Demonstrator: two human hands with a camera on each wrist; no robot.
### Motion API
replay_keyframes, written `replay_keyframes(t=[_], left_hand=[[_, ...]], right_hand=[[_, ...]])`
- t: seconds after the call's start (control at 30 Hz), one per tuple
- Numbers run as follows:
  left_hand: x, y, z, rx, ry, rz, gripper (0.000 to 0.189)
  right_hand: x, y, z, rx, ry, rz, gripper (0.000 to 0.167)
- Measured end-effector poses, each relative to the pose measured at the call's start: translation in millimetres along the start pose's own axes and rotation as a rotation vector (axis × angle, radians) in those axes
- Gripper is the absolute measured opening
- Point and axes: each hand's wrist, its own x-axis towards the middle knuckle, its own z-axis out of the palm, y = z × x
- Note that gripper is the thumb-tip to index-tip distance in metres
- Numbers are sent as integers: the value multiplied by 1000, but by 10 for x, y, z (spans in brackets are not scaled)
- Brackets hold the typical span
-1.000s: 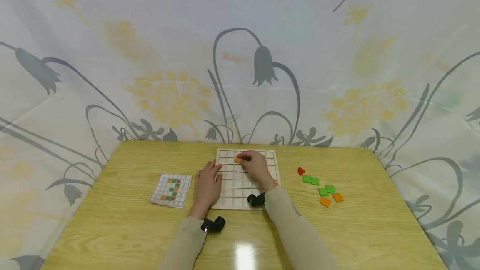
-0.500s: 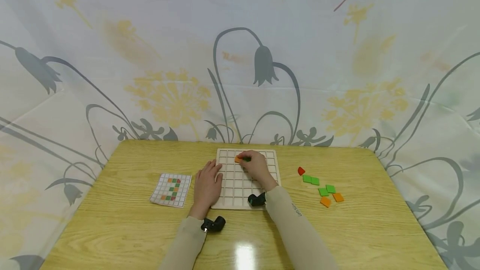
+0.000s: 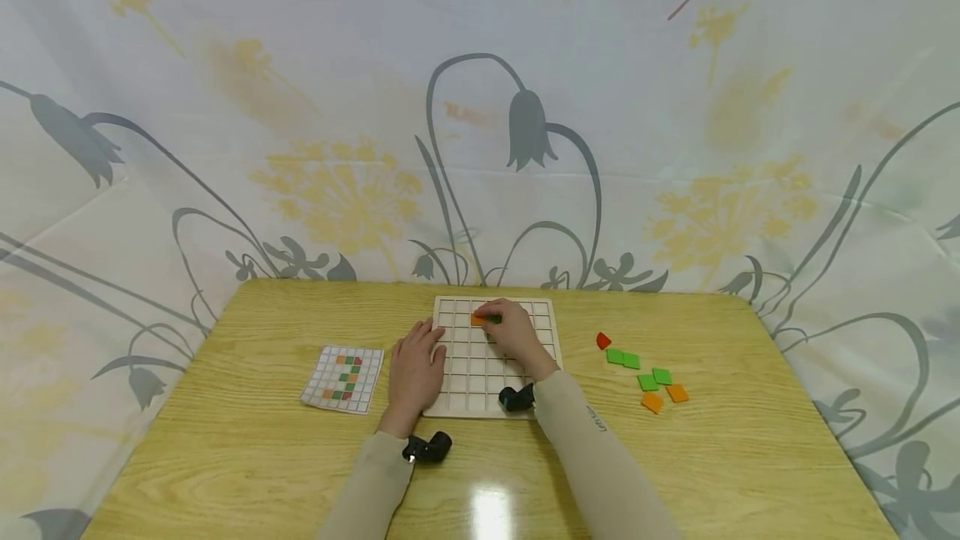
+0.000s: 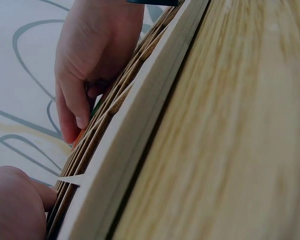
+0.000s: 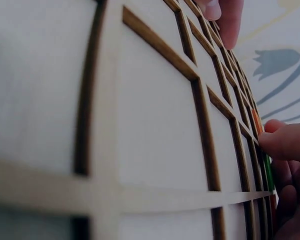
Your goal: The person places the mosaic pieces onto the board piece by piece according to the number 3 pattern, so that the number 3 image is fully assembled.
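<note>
A pale wooden grid board lies on the table before me. My right hand reaches over its far rows, thumb and index finger pinching a small orange square tile at a cell. Beside that tile, partly covered by the fingers, is a green tile; a sliver of red shows further along in the right wrist view. My left hand rests along the board's left side with fingers extended, its thumb by the rim. In the left wrist view, the right hand's fingertips are down at the grid.
Left of the board lies a paper pattern card with coloured squares on a grid. To the right are a red rounded piece, several green tiles and two orange tiles. A patterned cloth hangs behind the wooden table.
The orange tile has shifted slightly right and turned to line up with its cell, the right fingers still at it. More of the green tile became visible. The left hand stayed in place.
</note>
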Motion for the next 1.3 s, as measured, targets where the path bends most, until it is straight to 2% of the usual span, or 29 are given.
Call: replay_keyframes(t=[0.17, 0.4, 0.6, 0.73, 1.0, 1.13, 1.3], left_hand=[[0, -7, -15, -2, -3, 4, 34], [23, -35, -9, 2, 7, 2, 34], [38, -31, 5, -16, -8, -6, 34], [20, -27, 9, -21, -14, -11, 34], [-1, -7, -9, -18, -12, -7, 35], [3, 2, -7, -16, -11, -13, 35], [1, 13, -10, -16, -13, -19, 35]], right_hand=[[-8, -11, -7, 20, -5, -4, 24], [30, 8, -38, 129, -10, 72, 25], [57, 26, -155, 254, 9, 124, 25], [19, 14, -279, 284, 28, 130, 27], [-125, 135, -605, 193, 61, 121, 29], [-235, 231, -805, 162, 83, 133, 29], [-420, 391, -1054, 68, 124, 100, 28]])
